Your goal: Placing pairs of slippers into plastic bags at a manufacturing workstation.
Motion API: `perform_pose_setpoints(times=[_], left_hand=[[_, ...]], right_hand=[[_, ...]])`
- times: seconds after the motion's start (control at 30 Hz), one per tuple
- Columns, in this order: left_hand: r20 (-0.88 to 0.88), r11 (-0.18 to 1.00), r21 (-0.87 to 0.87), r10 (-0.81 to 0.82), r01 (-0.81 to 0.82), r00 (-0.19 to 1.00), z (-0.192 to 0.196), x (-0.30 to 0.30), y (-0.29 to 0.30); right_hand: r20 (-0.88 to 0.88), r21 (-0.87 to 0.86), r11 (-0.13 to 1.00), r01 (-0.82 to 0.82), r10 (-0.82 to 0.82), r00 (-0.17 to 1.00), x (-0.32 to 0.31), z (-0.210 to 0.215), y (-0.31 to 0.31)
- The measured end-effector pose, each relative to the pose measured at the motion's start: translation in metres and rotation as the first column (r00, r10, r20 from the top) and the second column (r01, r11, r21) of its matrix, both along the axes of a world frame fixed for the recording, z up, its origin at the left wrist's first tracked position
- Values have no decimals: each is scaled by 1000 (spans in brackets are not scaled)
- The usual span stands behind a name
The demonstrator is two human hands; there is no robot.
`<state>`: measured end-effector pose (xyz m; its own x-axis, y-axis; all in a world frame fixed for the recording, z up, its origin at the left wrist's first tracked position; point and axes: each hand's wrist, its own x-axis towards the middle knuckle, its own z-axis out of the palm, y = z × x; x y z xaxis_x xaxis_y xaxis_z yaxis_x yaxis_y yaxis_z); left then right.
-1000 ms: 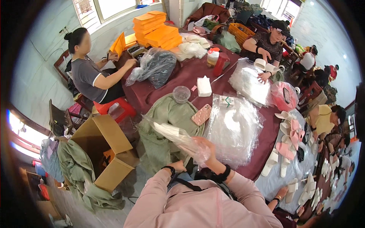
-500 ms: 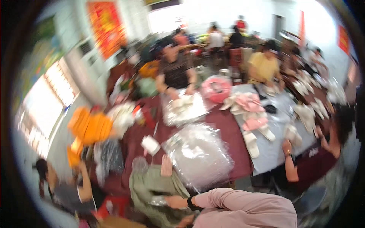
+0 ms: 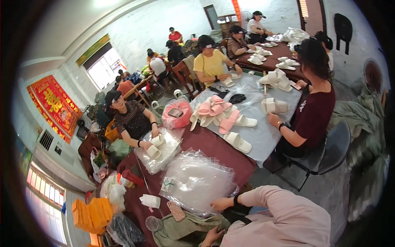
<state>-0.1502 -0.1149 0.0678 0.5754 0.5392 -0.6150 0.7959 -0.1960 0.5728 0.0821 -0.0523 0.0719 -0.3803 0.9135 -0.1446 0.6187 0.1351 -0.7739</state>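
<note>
The right hand (image 3: 222, 204) is touching plastic bags (image 3: 201, 178); the left hand (image 3: 212, 236) is lying beside green cloth (image 3: 185, 229); grips: cannot tell.

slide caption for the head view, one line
Right hand at the edge of a pile of clear plastic, left hand by green fabric, pink and white slippers on a grey-covered table.

Bag stack (image 3: 201, 181), 6 o'clock: clear, whitish glare. Sack (image 3: 181, 228), 6 o'clock: plain olive green. Wearer's top (image 3: 271, 218), 5 o'clock: plain pale pink. Packets (image 3: 92, 212), 8 o'clock: bright orange. Tablecloth (image 3: 242, 165), 4 to 7 o'clock: maroon. Slippers (image 3: 229, 122), 3 o'clock: pink, off-white. Banner (image 3: 53, 107), 9 o'clock: red, yellow pattern.
</note>
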Motion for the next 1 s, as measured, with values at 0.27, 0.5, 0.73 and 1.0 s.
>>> perform_pose_setpoints(times=[0.27, 0.5, 0.73, 1.0], left_hand=[[-21, 972, 86, -218, 219, 976, -41, -5, 64], [-182, 898, 225, -342, 378, 922, 38, 49, 92], [4, 818, 556, -178, 146, 984, 37, 110, 97], [-197, 834, 537, -24, 128, 980, 41, 164, 127]], right_hand=[[144, 58, 895, 441, -445, 884, 123, 6, -49], [163, 21, 744, 667, -661, 732, 178, 6, -82], [193, -45, 698, 715, -696, 692, 217, 4, -60], [253, 135, 673, 728, -733, 631, 247, 7, 10]])
